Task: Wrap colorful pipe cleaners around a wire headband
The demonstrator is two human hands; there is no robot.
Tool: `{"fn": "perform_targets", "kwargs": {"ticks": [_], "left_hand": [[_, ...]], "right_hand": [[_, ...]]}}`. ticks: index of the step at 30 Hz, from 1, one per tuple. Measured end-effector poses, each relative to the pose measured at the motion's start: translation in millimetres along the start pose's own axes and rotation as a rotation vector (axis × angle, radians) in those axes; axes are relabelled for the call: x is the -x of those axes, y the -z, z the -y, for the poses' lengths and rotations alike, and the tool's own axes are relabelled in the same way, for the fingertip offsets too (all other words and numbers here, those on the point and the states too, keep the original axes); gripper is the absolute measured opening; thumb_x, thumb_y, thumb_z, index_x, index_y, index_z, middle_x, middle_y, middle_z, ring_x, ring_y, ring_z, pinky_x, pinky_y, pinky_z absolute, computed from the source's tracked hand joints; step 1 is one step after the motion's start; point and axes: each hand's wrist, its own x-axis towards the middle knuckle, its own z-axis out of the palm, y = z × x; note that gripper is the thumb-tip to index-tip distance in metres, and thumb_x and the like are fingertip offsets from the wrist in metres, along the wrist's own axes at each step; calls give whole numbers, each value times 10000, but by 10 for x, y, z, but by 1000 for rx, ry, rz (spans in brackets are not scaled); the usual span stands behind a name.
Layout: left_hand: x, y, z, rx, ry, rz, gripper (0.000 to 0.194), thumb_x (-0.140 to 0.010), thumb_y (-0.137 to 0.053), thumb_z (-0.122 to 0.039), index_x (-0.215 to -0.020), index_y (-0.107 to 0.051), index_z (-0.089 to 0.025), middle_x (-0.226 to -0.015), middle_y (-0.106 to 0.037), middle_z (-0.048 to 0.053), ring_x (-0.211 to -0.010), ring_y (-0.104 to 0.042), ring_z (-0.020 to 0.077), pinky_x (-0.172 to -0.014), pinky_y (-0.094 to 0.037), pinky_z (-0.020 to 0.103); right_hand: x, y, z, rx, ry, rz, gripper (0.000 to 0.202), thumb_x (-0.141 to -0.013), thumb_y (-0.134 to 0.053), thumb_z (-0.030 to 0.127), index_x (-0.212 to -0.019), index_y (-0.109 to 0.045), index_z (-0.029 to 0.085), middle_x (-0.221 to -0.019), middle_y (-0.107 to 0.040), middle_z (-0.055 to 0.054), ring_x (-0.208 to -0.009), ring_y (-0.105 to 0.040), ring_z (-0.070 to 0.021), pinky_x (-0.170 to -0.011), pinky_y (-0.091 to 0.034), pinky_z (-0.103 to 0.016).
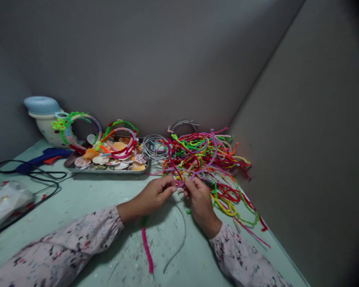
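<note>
My left hand (pixel 160 193) pinches a purple pipe cleaner (pixel 180 185) between thumb and fingers. Close beside it, my right hand (pixel 199 197) is closed on the same purple stem, which seems to run up toward the pile. Behind both hands lies a tangled heap of coloured pipe cleaners (pixel 197 151). A thin grey wire (pixel 184 235) curves over the table below my hands; its upper end is hard to make out. Under my left wrist lies a thick pink pipe cleaner (pixel 147 251) with a green end.
A metal tray (pixel 107 171) holds shells and wrapped hoops. Beside it sits coiled grey wire (pixel 155 147). Leftward are a blue tool (pixel 42 157), a black cord (pixel 52 185), a blue-lidded container (pixel 48 123) and a plastic bag (pixel 10 201). Grey walls enclose the table's back and right.
</note>
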Motion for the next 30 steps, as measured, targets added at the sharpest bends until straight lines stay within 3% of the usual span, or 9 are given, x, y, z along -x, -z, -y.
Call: {"fn": "perform_targets", "kwargs": {"ticks": [3, 8, 12, 18, 22, 30], "left_hand": [[2, -8, 34, 105, 16, -1, 210, -867, -481, -328, -748, -498, -156, -668, -442, -36, -633, -386, 99, -587, -306, 219], [-2, -30, 89, 497, 196, 100, 303, -852, -508, -441, -857, -563, -143, -688, -535, -5, -554, -401, 81, -516, -287, 218], [-13, -46, 102, 677, 249, 137, 345, -850, -509, -459, -862, -588, -123, -726, -575, 33, -543, -427, 76, -508, -306, 224], [-20, -52, 141, 608, 305, 128, 233, -798, -607, -356, -742, -539, -141, -614, -536, -20, -473, -376, 48, -459, -250, 200], [-22, -43, 135, 550, 327, 139, 225, -807, -591, -366, -777, -546, -148, -607, -530, -27, -456, -355, 47, -436, -224, 199], [-33, -54, 122, 405, 220, 129, 189, -815, -550, -338, -786, -517, -155, -625, -506, -35, -493, -341, 59, -474, -246, 197]], "right_hand": [[-32, 36, -39, -18, -28, 45, 328, -794, -614, 470, -660, -527, 183, -519, -502, 43, -453, -397, -81, -437, -299, -208], [-57, 79, -72, -46, -31, 146, 299, -810, -608, 452, -702, -563, 177, -557, -522, 37, -491, -438, -85, -486, -343, -211], [-25, 42, -97, -19, -7, 166, 298, -805, -609, 460, -733, -596, 172, -568, -526, 31, -498, -432, -89, -486, -340, -214], [-9, 20, -146, 7, -31, 183, 291, -787, -629, 459, -832, -640, 171, -569, -531, 34, -478, -424, -86, -453, -317, -209], [-40, 38, -153, -29, -56, 105, 312, -769, -642, 475, -752, -603, 167, -531, -520, 38, -449, -415, -78, -437, -311, -205], [-32, 18, -65, -63, -70, 19, 342, -724, -679, 483, -663, -550, 172, -515, -501, 49, -431, -412, -72, -420, -307, -205]]}}
